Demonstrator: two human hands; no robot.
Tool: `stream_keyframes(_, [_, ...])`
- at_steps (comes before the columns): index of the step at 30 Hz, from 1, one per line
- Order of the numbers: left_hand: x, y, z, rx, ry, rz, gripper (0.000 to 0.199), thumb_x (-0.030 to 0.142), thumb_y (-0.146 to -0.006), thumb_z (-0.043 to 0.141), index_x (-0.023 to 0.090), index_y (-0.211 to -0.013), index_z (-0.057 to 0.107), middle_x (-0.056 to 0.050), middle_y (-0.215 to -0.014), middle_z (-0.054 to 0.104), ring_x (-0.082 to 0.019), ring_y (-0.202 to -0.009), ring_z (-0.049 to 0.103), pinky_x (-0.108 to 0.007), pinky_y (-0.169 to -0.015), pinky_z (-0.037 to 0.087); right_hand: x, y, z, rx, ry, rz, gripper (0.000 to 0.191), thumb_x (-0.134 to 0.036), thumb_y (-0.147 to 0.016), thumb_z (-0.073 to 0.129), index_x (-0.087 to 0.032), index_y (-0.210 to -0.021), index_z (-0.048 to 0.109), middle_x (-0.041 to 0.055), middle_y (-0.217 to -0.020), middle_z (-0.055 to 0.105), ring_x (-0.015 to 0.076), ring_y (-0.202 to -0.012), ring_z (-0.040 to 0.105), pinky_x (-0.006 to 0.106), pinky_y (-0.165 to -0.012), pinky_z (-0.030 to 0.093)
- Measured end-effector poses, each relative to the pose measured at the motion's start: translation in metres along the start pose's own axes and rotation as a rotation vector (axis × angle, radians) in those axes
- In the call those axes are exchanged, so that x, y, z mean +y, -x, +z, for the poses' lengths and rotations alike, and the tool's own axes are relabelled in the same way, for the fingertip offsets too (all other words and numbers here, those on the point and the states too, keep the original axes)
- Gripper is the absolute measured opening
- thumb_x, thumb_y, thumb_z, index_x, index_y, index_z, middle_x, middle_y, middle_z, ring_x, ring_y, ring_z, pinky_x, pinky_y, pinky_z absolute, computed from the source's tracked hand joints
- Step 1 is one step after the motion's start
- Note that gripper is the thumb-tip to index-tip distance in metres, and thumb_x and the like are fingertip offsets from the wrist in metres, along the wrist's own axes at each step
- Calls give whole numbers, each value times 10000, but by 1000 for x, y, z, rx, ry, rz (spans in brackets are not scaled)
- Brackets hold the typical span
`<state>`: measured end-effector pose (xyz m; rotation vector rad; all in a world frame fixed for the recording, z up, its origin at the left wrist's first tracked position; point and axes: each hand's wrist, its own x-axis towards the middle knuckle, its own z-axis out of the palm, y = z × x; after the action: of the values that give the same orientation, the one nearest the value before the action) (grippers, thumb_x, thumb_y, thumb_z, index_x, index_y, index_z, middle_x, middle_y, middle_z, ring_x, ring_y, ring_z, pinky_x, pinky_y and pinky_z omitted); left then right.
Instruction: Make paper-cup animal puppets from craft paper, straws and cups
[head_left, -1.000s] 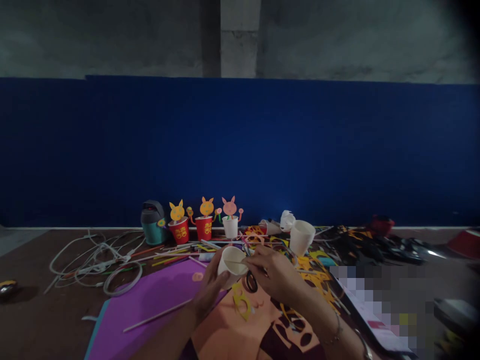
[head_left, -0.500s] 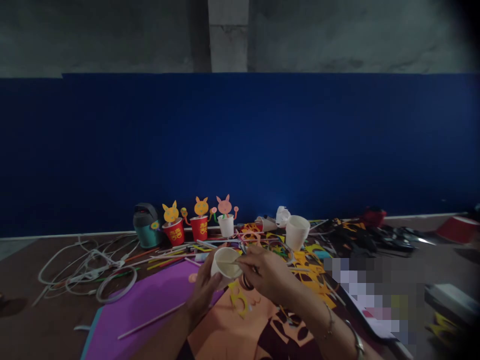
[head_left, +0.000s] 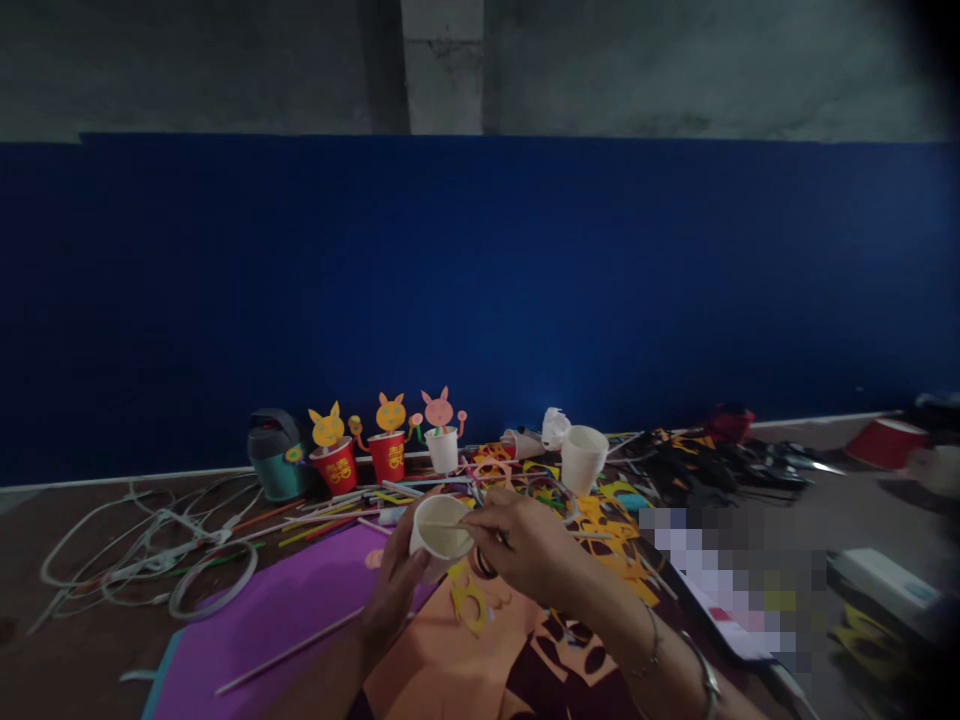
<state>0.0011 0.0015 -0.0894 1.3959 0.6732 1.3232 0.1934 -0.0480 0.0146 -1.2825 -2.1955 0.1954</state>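
My left hand (head_left: 396, 575) is wrapped round a white paper cup (head_left: 442, 565), tipped so its open mouth faces me. My right hand (head_left: 517, 540) pinches a thin pale stick (head_left: 442, 526) that reaches across the cup's mouth; whether its tip touches the inside wall I cannot tell. Below the hands lie an orange paper sheet (head_left: 435, 650) and a yellow cut-out scrap (head_left: 471, 605). A purple sheet (head_left: 277, 610) with a long pale stick (head_left: 292, 650) on it lies to the left.
Behind stand two red cups (head_left: 334, 467) and a white cup (head_left: 442, 452) bearing paper animal figures. A teal container (head_left: 276, 465) is left of them, near coiled white cable (head_left: 112, 540). A larger white cup (head_left: 583, 458) stands right, by orange scraps (head_left: 611, 540).
The whole view has shifted, so the table things appear slightly farther left. My left hand still holds the cup, and my right hand keeps the stick at its mouth.
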Motion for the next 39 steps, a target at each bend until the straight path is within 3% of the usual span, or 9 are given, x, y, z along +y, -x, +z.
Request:
stream_keyframes(7, [-1, 3, -2, -38, 8, -21, 558, 435, -805, 589, 267, -1324, 476, -71, -1315, 548, -284, -1223, 459, -388, -1012, 385, 1, 0, -1, -11, -32, -4, 246, -131, -857, 487, -171, -674, 647, 6, -698, 542, 121, -689, 508, 215, -626, 347])
stream_keyframes(15, [15, 1, 6, -17, -22, -36, 556, 513, -741, 629, 225, -1214, 577, -88, -1232, 603, -287, -1162, 504, -369, -968, 417, 7, -5, 10, -11, -177, 6, 246, -137, -870, 484, -177, -702, 660, 4, -701, 573, 120, -695, 543, 208, -638, 370])
stream_keyframes(22, [10, -3, 7, -95, -40, 6, 553, 516, -785, 573, 172, -1217, 552, -103, -1061, 651, -254, -932, 585, -352, -821, 472, 12, -6, 24, -76, -299, 128, 271, -163, -878, 466, -157, -683, 655, -1, -655, 611, 108, -606, 551, 199, -576, 375])
stream_keyframes(25, [7, -3, 7, -101, -51, 7, 465, 482, -806, 568, 174, -1154, 587, -87, -1012, 656, -233, -896, 581, -330, -796, 469, 13, -6, 25, -125, -329, 153, 280, -178, -895, 443, -157, -723, 664, -7, -638, 613, 109, -599, 555, 199, -578, 386])
stream_keyframes(31, [6, -3, 9, -146, 22, -23, 443, 460, -811, 579, 178, -1154, 581, -88, -1000, 657, -224, -873, 590, -317, -774, 474, 20, -7, 30, -50, -300, 103, 312, -210, -872, 494, -154, -622, 672, 11, -663, 581, 124, -659, 545, 216, -612, 399])
stream_keyframes(35, [5, 1, 12, -178, -47, -15, 408, 432, -841, 545, 194, -1170, 575, -89, -1056, 642, -240, -931, 589, -338, -815, 474, 21, -9, 37, -2, -347, 130, 201, -198, -811, 555, -170, -684, 709, 8, -658, 581, 137, -672, 534, 217, -591, 404])
stream_keyframes(39, [4, 0, 13, -306, -245, 122, 521, 438, -809, 573, 206, -1271, 512, -109, -1235, 578, -307, -1129, 515, -418, -969, 400, 11, -10, 40, -28, -285, 75, 287, -76, -790, 463, -157, -548, 596, -9, -618, 567, 105, -595, 504, 206, -568, 373])
